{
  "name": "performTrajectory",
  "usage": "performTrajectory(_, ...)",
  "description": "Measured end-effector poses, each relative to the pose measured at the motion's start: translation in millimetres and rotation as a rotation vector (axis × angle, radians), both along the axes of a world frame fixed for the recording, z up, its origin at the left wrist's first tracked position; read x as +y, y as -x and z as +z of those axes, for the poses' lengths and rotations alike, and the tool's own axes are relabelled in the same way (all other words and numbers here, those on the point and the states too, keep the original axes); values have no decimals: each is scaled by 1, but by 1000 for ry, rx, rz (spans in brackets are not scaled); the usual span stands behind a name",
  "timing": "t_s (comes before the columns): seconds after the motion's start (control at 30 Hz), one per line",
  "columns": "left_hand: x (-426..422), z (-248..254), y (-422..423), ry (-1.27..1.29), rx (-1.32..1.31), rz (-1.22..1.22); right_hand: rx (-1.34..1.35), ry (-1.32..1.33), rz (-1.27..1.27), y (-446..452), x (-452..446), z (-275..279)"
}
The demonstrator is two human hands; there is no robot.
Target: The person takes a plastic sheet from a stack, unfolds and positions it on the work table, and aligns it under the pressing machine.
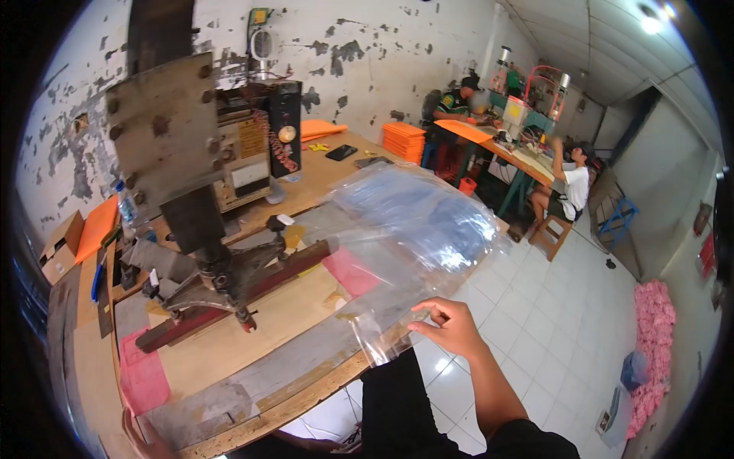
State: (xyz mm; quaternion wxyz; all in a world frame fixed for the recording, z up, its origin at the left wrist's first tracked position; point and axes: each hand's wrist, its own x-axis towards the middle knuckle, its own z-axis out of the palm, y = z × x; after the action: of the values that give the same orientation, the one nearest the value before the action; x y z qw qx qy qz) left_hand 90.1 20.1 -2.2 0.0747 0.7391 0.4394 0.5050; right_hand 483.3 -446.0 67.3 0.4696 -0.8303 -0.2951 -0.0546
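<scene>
My right hand [453, 327] is at the table's front edge, thumb and fingers pinched on a clear plastic sheet [372, 336]. The sheet hangs from the fingertips towards the tabletop, and its full outline is hard to make out. At the lower left, my left hand [145, 437] is beside the table edge near a pink sheet [145, 376]. The frame cuts it off and its fingers are mostly hidden. Before me stands a press machine [218, 279] with a long reddish-brown bar [256, 287] lying across a tan work pad [252, 321].
A pile of clear plastic sheets [417, 210] covers the table's right side. Behind it lie a phone [341, 153] and stacked orange sheets [403, 142]. Two people work at another table [527, 157]. Pink bundles [651, 344] are by the right wall; a bottle [124, 200] stands at left.
</scene>
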Motion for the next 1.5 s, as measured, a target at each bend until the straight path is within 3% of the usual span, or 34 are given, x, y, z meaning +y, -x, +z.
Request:
performTrajectory(0.03, -10, 3, -9, 0, 4, -19, 4, 0, -19, 3, -9, 2)
performTrajectory(0.1, -28, 9, -26, -286, -76, -7, 12, -115, -39, 7, -23, 8)
performTrajectory(0.13, -23, -26, -35, -214, -177, -70, 16, -134, -52, 11, -27, 15)
performTrajectory(0.2, -113, -6, -105, 90, -506, -487, 19, -181, -64, 15, -29, 16)
performTrajectory(0.23, -159, 8, -129, 324, -504, -585, 20, -226, -62, 17, -30, 16)
performTrajectory(0.27, -168, -2, -145, 2, 30, -647, 9, -234, -35, 19, -30, 16)
performTrajectory(0.3, -195, 18, -174, -5, 46, -897, 5, -234, -40, 22, -28, 20)
performTrajectory(0.37, -224, 51, -197, 115, 197, -1146, -33, -203, 64, 33, -19, 32)
performTrajectory(0.43, -248, 52, -246, 12, 258, -1346, -29, -182, 95, 42, -16, 40)
performTrajectory(0.47, -252, 46, -258, 11, 257, -1350, -15, -182, 150, 47, -15, 45)
performTrajectory(0.53, -257, 40, -278, -164, 511, -1256, -33, -150, 226, 52, -21, 52)
performTrajectory(0.7, -248, 26, -279, -224, 685, -1170, -9, -241, 124, 46, -62, 48)
performTrajectory(0.77, -247, 23, -277, -254, 723, -1157, 2, -201, -150, 38, -69, 50)
performTrajectory(0.8, -246, 21, -276, -217, 667, -1176, 3, -199, -151, 33, -72, 50)
performTrajectory(0.87, -247, 21, -275, -180, 612, -1197, -141, 84, -638, 19, -79, 46)
performTrajectory(0.9, -247, 23, -274, -169, 597, -1187, -139, 85, -641, 12, -89, 40)
performTrajectory(0.97, -248, 27, -272, -161, 582, -1180, -486, 531, -895, 0, -109, 25)
performTrajectory(1.0, -250, 30, -271, -150, 571, -1167, -420, 565, -912, 1, -110, 23)
performTrajectory(1.07, -253, 32, -272, -141, 558, -1153, -534, 556, -768, 9, -97, 20)
performTrajectory(1.2, -256, 33, -278, -165, 541, -1106, -288, 411, 190, 38, -47, 7)
performTrajectory(1.3, -256, 36, -280, -101, 541, -1109, -341, 489, 158, 50, -19, -25)
performTrajectory(1.5, -250, 53, -261, -33, 493, -1180, -412, 342, 45, 35, -30, -33)
